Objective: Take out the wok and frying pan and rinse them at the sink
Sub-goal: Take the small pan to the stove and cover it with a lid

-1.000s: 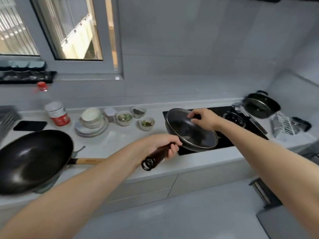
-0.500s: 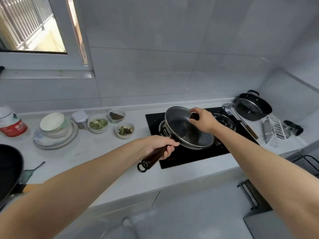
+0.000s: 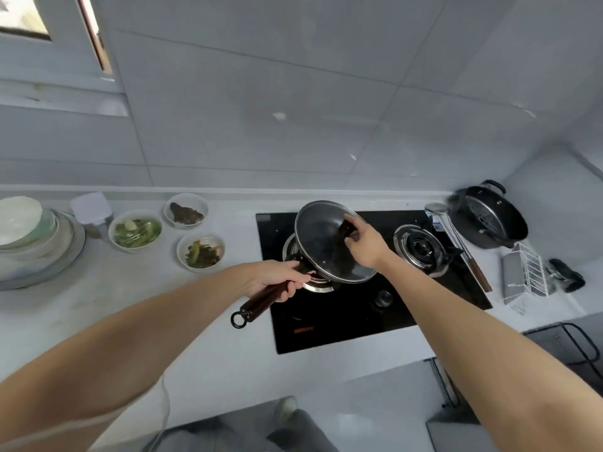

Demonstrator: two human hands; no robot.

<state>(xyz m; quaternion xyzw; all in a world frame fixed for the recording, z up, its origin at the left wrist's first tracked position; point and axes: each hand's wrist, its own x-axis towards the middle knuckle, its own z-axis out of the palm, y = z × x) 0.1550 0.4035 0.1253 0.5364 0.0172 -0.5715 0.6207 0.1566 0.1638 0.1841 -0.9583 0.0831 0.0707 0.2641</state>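
Head: L hand (image 3: pixel 277 277) on pan handle (image 3: pixel 261 300)

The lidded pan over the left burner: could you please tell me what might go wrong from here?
The glass lid sits tilted, held only by the right hand at its knob; it could slide off onto the stove. The left hand grips the pan handle alone, so the pan could tip.

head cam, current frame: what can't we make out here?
- Pan contents: glass lid glare and the right hand cover them.
- Sink: outside the head view.
- Plate stack: cut by left edge.
- Left burner: mostly under pan; flame unknowable.
- Left hand hides the upper handle.
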